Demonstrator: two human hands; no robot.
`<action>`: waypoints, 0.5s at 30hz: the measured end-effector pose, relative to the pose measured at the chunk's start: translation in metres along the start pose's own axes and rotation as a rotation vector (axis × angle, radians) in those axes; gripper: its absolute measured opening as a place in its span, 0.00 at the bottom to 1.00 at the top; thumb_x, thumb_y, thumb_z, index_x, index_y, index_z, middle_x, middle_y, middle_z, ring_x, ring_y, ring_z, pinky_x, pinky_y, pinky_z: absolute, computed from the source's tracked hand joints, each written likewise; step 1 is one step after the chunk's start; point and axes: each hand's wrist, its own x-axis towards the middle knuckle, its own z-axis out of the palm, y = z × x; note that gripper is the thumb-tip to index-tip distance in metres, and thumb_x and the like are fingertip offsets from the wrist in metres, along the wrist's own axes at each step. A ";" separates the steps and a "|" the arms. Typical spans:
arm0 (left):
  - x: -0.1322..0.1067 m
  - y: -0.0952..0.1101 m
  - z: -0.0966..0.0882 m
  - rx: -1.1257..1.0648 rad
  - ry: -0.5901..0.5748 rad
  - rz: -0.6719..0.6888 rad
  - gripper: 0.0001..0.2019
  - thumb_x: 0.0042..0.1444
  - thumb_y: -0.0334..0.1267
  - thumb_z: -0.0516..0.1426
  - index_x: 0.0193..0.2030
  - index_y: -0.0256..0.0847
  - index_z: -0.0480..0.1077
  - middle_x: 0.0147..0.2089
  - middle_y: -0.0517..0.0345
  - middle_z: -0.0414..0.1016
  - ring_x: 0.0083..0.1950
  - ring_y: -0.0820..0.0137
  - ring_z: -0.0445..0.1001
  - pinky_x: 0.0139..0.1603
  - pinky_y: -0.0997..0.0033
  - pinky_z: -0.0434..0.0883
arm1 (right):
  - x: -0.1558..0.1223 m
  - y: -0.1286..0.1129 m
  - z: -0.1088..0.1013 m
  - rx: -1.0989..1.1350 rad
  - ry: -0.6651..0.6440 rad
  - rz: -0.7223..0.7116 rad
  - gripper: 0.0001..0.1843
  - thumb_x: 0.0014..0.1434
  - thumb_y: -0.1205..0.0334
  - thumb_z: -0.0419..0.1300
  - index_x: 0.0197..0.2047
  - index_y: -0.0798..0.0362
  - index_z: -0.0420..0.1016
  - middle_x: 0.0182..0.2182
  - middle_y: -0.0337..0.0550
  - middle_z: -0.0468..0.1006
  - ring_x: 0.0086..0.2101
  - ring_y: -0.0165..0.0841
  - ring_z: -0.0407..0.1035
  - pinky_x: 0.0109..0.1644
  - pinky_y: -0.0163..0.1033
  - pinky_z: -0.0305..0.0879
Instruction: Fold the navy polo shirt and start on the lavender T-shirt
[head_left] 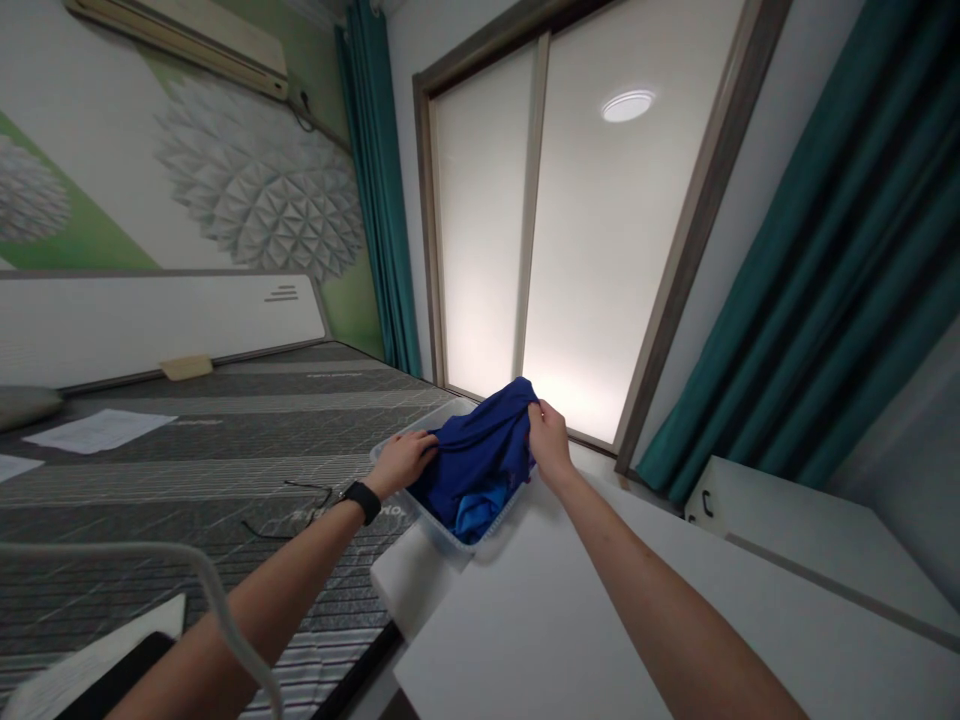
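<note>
A dark blue cloth garment (484, 435) is stretched between my two hands over a clear plastic bin (442, 537). My left hand (406, 460), with a black watch on its wrist, is closed on the garment's left side at the bin's rim. Higher up, my right hand (550, 440) pinches the garment's upper right corner. A brighter blue cloth (480, 508) lies inside the bin beneath it. The garment hides the rest of the bin's contents, and its exact kind does not show.
The bin rests partly on a white tabletop (570, 610), beside a bed with a grey striped cover (315, 400). Glasses (289, 535) and paper sheets (101, 431) lie on the bed. A pale curved tube (202, 570) crosses in front of my left forearm. A white cabinet (810, 520) stands right.
</note>
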 end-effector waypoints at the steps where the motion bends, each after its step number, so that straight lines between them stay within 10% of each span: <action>1: 0.004 0.002 -0.002 -0.102 0.087 -0.046 0.08 0.58 0.41 0.55 0.39 0.44 0.73 0.41 0.53 0.76 0.46 0.60 0.72 0.50 0.62 0.67 | 0.003 -0.002 -0.004 -0.016 0.001 -0.012 0.18 0.63 0.52 0.45 0.29 0.51 0.67 0.20 0.34 0.65 0.25 0.32 0.61 0.31 0.37 0.57; 6: 0.036 0.039 -0.034 -0.510 0.380 -0.196 0.11 0.61 0.44 0.49 0.36 0.41 0.67 0.29 0.62 0.67 0.31 0.71 0.66 0.32 0.75 0.65 | 0.014 -0.010 -0.023 -0.080 0.120 -0.162 0.18 0.62 0.49 0.48 0.33 0.51 0.71 0.33 0.42 0.71 0.37 0.37 0.66 0.45 0.43 0.63; 11: 0.045 0.103 -0.052 -1.204 0.226 -0.184 0.08 0.54 0.42 0.58 0.35 0.41 0.67 0.26 0.67 0.65 0.26 0.75 0.65 0.29 0.78 0.66 | -0.002 -0.016 -0.017 0.040 -0.175 -0.230 0.34 0.57 0.48 0.59 0.64 0.48 0.58 0.58 0.50 0.67 0.46 0.38 0.69 0.54 0.47 0.64; 13: 0.040 0.127 -0.049 -1.238 0.137 -0.129 0.09 0.53 0.42 0.59 0.36 0.40 0.68 0.28 0.64 0.70 0.30 0.73 0.70 0.34 0.75 0.70 | -0.015 -0.014 -0.011 0.029 -0.333 -0.255 0.50 0.49 0.52 0.67 0.70 0.46 0.47 0.62 0.51 0.64 0.44 0.38 0.71 0.52 0.47 0.66; 15: 0.032 0.143 -0.044 -1.112 0.007 0.001 0.09 0.54 0.42 0.59 0.37 0.39 0.70 0.32 0.60 0.74 0.35 0.70 0.73 0.40 0.71 0.71 | -0.026 -0.008 -0.005 0.021 -0.421 -0.273 0.45 0.50 0.55 0.66 0.68 0.47 0.54 0.55 0.47 0.72 0.42 0.39 0.72 0.50 0.48 0.67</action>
